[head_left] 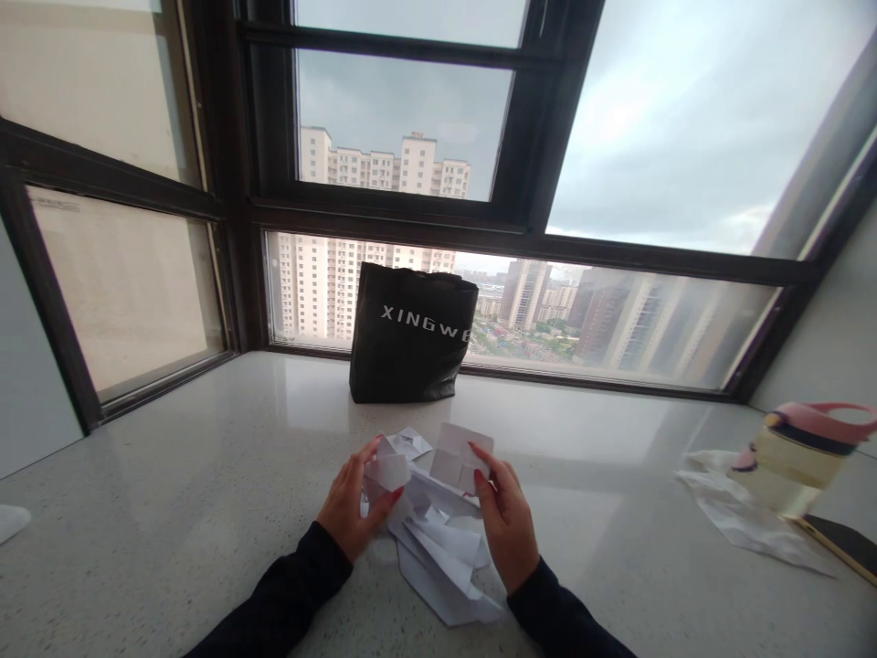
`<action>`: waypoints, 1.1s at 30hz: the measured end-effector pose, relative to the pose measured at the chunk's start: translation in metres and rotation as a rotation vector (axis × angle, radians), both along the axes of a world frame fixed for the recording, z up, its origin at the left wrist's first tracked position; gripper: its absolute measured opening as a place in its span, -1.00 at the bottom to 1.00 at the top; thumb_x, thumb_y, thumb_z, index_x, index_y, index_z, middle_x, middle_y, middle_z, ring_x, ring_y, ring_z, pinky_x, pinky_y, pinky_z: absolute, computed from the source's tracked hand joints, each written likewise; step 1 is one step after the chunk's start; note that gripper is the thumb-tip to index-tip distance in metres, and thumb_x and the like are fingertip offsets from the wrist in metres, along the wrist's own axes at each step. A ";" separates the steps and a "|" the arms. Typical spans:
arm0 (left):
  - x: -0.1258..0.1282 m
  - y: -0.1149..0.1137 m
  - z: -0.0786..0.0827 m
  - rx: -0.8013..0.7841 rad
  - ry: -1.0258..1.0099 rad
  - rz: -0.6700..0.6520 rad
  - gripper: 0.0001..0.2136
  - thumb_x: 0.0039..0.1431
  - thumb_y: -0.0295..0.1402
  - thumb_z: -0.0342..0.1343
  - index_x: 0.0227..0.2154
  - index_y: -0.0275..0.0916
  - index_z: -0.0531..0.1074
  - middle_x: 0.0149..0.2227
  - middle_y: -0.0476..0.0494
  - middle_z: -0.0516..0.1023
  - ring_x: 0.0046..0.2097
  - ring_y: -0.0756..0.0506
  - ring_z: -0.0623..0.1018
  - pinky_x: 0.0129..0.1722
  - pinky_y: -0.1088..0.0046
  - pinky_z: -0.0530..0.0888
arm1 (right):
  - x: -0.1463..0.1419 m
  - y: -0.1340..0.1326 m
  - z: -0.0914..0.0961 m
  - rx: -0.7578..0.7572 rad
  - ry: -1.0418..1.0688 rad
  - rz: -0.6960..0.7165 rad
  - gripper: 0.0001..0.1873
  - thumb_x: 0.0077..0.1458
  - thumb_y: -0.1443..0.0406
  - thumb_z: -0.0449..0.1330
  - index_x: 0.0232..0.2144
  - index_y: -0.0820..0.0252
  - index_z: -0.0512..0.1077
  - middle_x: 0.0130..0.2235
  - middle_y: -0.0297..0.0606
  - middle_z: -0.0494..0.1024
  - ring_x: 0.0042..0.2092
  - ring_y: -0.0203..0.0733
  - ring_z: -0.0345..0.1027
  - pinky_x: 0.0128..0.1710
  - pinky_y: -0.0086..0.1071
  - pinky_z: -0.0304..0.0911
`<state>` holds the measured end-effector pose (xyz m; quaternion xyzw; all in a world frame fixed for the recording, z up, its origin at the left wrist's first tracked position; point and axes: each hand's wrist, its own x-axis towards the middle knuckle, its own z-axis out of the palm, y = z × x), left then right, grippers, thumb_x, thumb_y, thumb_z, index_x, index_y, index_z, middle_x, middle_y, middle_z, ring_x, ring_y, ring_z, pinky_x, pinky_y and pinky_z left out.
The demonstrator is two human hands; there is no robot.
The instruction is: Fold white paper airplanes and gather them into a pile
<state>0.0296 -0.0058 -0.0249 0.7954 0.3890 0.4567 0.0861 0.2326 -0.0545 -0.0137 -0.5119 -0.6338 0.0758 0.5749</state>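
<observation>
A loose pile of white folded paper pieces [438, 548] lies on the pale stone counter [206, 512] right in front of me. My left hand [353, 507] is closed on a small white paper piece [392, 470] at the pile's left side. My right hand [507, 525] pinches another folded white paper piece [460, 455], lifted a little above the pile. Both arms wear dark sleeves.
A black paper bag [409, 334] with white letters stands at the back against the window. At the right are a pink-lidded bottle [798, 452], a crumpled clear plastic wrap [744, 512] and a dark phone [846, 544] near the edge. Something white [10, 523] shows at the far left.
</observation>
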 end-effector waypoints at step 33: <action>0.034 -0.065 0.017 0.248 0.290 -0.319 -0.74 0.05 -0.47 -0.21 -0.34 -0.08 0.35 -0.22 0.01 0.46 -0.18 0.00 0.40 -0.06 0.38 0.17 | -0.013 -0.004 -0.002 -0.254 -0.241 0.271 -0.46 0.13 0.13 -0.31 -0.39 0.13 0.45 -0.28 -0.24 0.46 -0.20 -0.20 0.26 -0.16 -0.30 0.12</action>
